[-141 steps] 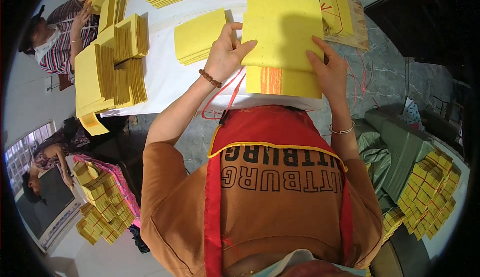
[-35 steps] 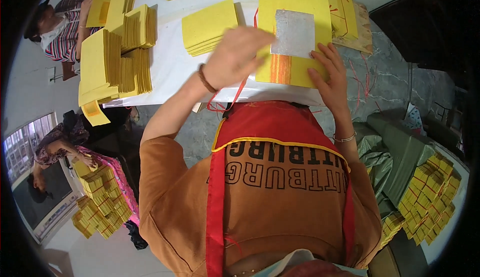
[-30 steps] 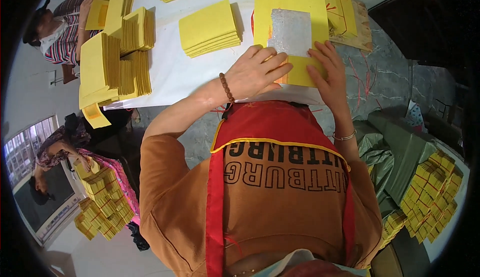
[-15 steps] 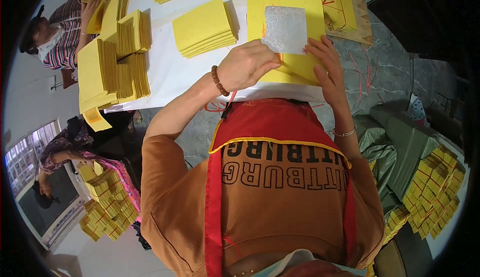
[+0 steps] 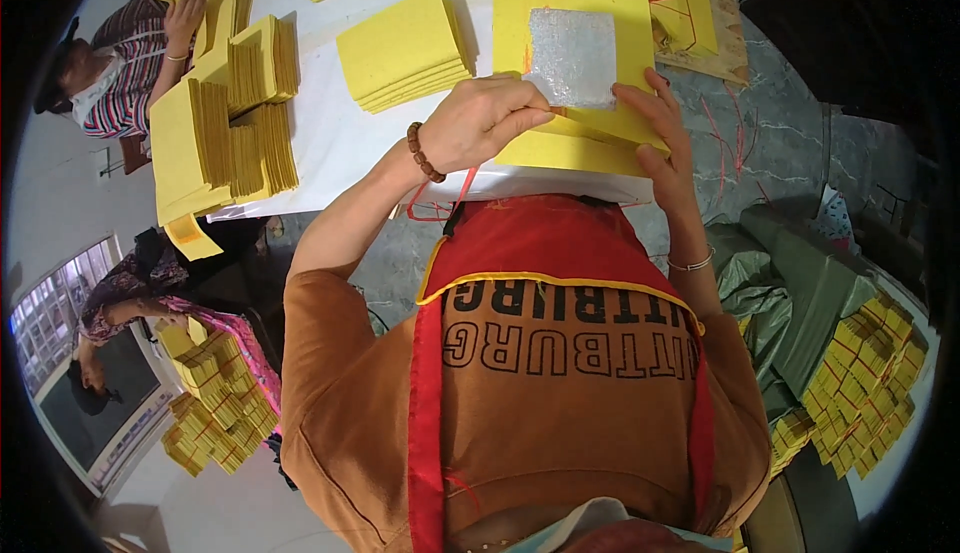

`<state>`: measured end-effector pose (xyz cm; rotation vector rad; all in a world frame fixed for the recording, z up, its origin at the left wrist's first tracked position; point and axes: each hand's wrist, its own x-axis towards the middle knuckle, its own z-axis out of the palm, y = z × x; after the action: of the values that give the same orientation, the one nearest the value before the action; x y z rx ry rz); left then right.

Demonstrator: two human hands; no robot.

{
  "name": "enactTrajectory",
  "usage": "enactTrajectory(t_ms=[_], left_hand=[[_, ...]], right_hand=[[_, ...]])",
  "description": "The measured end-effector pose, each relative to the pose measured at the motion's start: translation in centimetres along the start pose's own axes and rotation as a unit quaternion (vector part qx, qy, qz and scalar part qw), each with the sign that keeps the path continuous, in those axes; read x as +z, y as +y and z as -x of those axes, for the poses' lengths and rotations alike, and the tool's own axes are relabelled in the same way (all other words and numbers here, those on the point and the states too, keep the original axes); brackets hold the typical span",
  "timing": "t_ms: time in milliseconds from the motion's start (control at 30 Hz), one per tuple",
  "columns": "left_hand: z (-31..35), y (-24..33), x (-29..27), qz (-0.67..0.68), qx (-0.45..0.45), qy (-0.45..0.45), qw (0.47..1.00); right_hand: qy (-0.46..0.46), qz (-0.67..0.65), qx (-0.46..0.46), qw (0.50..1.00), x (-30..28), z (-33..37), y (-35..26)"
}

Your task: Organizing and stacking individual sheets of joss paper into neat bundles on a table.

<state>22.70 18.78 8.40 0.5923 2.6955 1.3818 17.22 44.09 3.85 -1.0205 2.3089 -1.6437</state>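
Note:
A yellow paper sheet with a silver foil square on its face lies at the table's near edge, on top of other yellow paper. My left hand is closed, its thumb and fingertips pinching the sheet just below the foil's near left corner. The sheet's near part is raised in a slanting crease. My right hand rests at the right edge, fingers stretched and thumb apart, touching the paper beside the foil. An orange patch shows by the left fingertips, partly hidden.
A fanned yellow paper stack lies left of the sheet. Upright yellow bundles line the table's left side, where a person in stripes works. Tied yellow paper sits at the far right. Another person is by bundles lower left.
The sheet's near part has risen into a crease. My left hand has shifted slightly left, still pinching; my right thumb has moved slightly toward the near edge.

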Motion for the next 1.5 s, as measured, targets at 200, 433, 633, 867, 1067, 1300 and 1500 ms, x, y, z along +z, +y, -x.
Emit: enactTrajectory(t_ms=[200, 433, 633, 867, 1067, 1300, 1500], left_hand=[[-0.3, 0.1, -0.7, 0.059, -0.051, -0.03, 0.996], [-0.3, -0.9, -0.8, 0.091, -0.086, -0.038, 0.991], [-0.4, -1.3, -0.6, 0.13, -0.096, -0.025, 0.986], [-0.6, -1.3, -1.1, 0.17, -0.165, -0.075, 0.969], [-0.4, -1.2, -1.0, 0.177, -0.164, -0.07, 0.968], [0.3, -1.1, 0.2, 0.078, 0.059, 0.002, 0.995], [0.9, -0.6, 0.5, -0.126, 0.145, -0.054, 0.98]], right_hand=[[0.007, 0.025, 0.034, 0.999, -0.5, -0.8, -0.2], [-0.003, -0.024, 0.024, 0.999, -0.6, -0.7, -0.1], [-0.018, -0.02, 0.027, 0.999, -0.6, -0.6, -0.2], [-0.004, -0.093, 0.029, 0.995, -0.5, -0.5, 0.0], [0.013, 0.04, 0.055, 0.998, 0.2, -0.7, -0.3], [0.036, 0.026, 0.041, 0.998, 0.5, -0.7, 0.0], [0.039, -0.017, 0.031, 0.999, 0.5, -0.4, 0.6]])
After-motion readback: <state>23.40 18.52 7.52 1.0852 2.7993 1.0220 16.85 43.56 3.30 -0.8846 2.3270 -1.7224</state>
